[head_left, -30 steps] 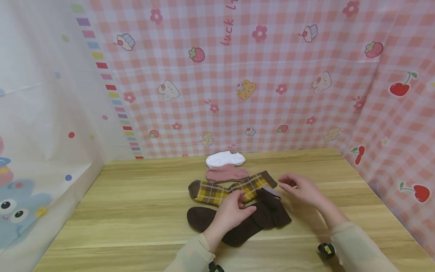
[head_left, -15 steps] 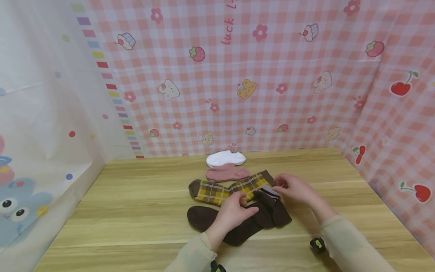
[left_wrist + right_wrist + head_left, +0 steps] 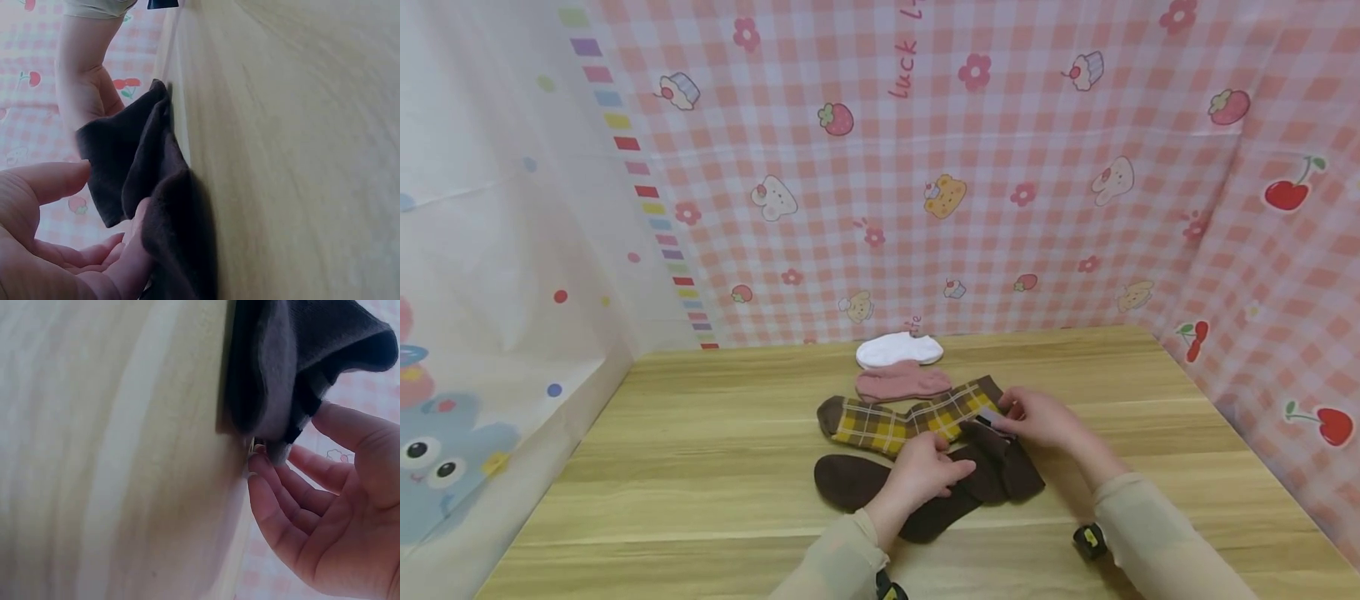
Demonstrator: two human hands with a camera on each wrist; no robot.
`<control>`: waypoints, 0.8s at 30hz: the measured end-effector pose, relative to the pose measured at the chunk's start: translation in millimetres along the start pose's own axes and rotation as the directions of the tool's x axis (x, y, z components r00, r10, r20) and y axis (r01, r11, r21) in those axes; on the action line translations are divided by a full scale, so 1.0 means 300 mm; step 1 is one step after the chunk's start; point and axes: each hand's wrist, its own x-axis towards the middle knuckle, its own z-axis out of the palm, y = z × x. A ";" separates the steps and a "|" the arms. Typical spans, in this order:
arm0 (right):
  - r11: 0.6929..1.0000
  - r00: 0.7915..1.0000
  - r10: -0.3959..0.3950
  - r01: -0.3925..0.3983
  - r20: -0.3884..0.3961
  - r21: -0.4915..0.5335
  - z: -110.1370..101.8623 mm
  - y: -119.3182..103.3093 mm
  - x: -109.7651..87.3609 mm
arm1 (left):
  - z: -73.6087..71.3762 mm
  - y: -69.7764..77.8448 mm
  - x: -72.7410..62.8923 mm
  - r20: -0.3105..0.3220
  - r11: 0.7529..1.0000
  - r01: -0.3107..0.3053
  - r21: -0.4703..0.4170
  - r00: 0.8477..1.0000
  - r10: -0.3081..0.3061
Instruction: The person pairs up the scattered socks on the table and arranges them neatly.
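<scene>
Dark brown socks (image 3: 850, 482) lie bunched toward the cuff in the head view. From the raised brown cuff (image 3: 340, 337) pokes a grey sock end with black stripes (image 3: 305, 403). My right hand (image 3: 1037, 417) pinches this striped end, thumb on one side and fingertips on the other. Over the middle of the brown socks is my left hand (image 3: 917, 475), fingers loosely bent. In the left wrist view its thumb (image 3: 59, 180) stands apart from the brown fabric (image 3: 181, 219), and a fingertip rests against a fold. Part of the socks is hidden under the left hand.
Just behind the brown socks lies a yellow and brown plaid sock (image 3: 868, 427). A pink sock (image 3: 901, 382) and a white sock (image 3: 897, 350) follow toward the back edge of the wooden table (image 3: 700, 467). A pink checked cloth (image 3: 880, 167) hangs behind.
My right hand has moved left from beside the socks onto the striped end, which it now pinches. The left hand has shifted slightly right over the brown socks.
</scene>
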 end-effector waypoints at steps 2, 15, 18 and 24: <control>1.000 1.000 0.002 -0.002 0.002 -0.012 0.005 0.000 0.001 | 0.005 -0.003 0.005 0.001 1.000 0.012 0.010 1.000 -0.012; 1.000 1.000 0.021 -0.021 0.018 -0.018 0.021 -0.009 0.012 | 0.025 -0.011 0.038 -0.010 0.987 0.032 0.155 0.999 -0.031; 1.000 1.000 0.017 -0.017 0.024 -0.009 0.020 -0.013 0.012 | 0.031 -0.013 0.041 -0.020 0.979 0.014 0.204 1.000 -0.010; 1.000 1.000 0.002 -0.002 0.008 -0.027 0.024 -0.013 0.011 | 0.034 -0.012 0.042 -0.035 0.957 0.014 0.289 0.999 -0.004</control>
